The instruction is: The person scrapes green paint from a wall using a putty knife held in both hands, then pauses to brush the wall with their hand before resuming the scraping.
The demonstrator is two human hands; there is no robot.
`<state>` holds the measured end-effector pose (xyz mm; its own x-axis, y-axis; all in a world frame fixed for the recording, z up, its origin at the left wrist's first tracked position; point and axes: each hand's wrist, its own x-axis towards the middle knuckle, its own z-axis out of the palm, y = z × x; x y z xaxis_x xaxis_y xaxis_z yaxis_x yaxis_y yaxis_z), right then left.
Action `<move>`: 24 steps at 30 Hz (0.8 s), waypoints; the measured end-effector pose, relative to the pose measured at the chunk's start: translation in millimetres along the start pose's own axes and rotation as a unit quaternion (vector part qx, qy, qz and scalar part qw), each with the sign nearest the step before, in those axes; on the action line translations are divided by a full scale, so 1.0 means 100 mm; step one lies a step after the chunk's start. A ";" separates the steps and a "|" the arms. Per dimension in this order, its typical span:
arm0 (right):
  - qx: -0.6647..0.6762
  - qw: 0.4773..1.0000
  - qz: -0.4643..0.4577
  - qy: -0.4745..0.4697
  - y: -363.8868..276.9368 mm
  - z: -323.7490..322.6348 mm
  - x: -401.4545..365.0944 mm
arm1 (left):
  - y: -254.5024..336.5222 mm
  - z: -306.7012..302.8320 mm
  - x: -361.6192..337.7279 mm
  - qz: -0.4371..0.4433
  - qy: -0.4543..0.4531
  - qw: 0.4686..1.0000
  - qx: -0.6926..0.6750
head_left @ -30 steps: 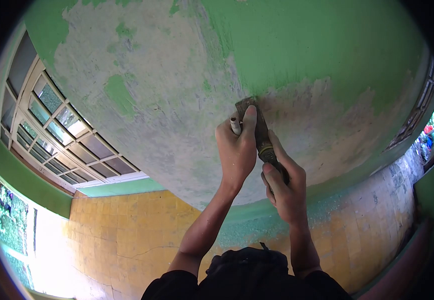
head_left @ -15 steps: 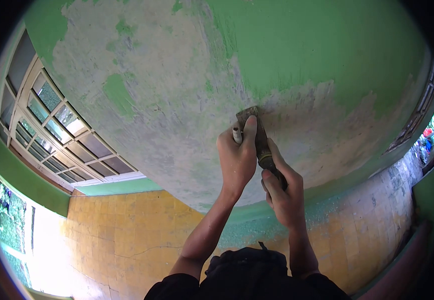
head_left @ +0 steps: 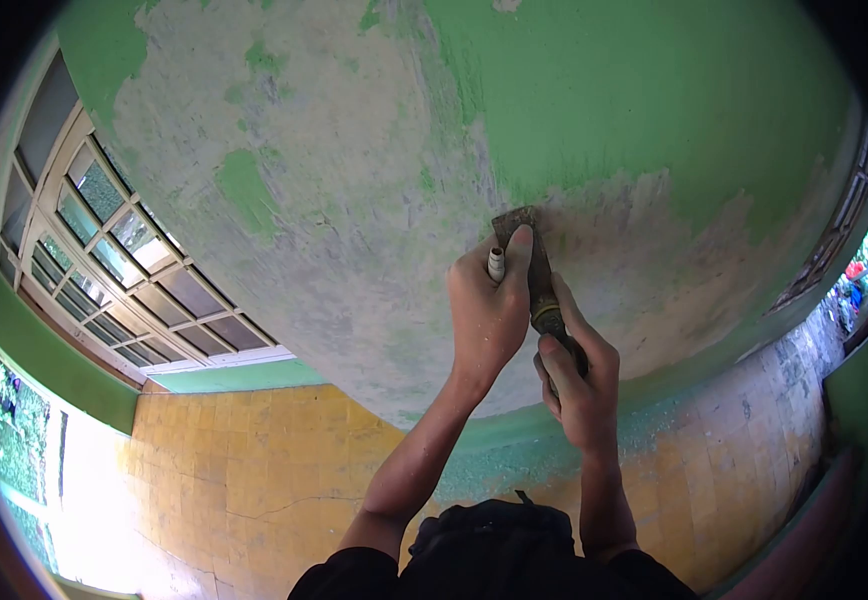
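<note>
A paint scraper [head_left: 539,262] with a dark handle and a worn flat blade lies against the wall [head_left: 354,180], its blade end just below the edge of the green paint [head_left: 634,90]. My right hand [head_left: 584,385] is closed round the handle. Higher up, my left hand [head_left: 492,310] presses its thumb on the blade and has its fingers folded. A small pale stub, looking like a cigarette [head_left: 496,262], sticks out between the left thumb and forefinger. The wall is bare and greyish around the hands, with ragged green patches.
Paint flakes [head_left: 514,465] lie along the wall's foot on the yellow tiled floor [head_left: 274,450]. White-framed glass doors [head_left: 144,250] stand at the left, beside a bright opening [head_left: 94,500]. At the far right is a louvred window frame [head_left: 834,230].
Both hands and the scraper have shifted slightly right in view. The blade has moved a little up and right along the paint edge. Both grips look the same.
</note>
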<state>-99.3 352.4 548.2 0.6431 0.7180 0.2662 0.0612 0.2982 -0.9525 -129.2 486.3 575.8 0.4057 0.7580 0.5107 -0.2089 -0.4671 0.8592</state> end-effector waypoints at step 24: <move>-0.007 0.999 0.032 -0.027 -0.06 -0.05 -0.08 | 0.06 0.00 -0.06 -0.037 0.025 0.999 -0.015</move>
<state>-100.9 342.3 551.1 0.6032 0.7691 0.2111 0.0322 0.2410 -0.9700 -133.1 479.3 577.9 0.3756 0.8127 0.4455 -0.2075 -0.3948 0.8950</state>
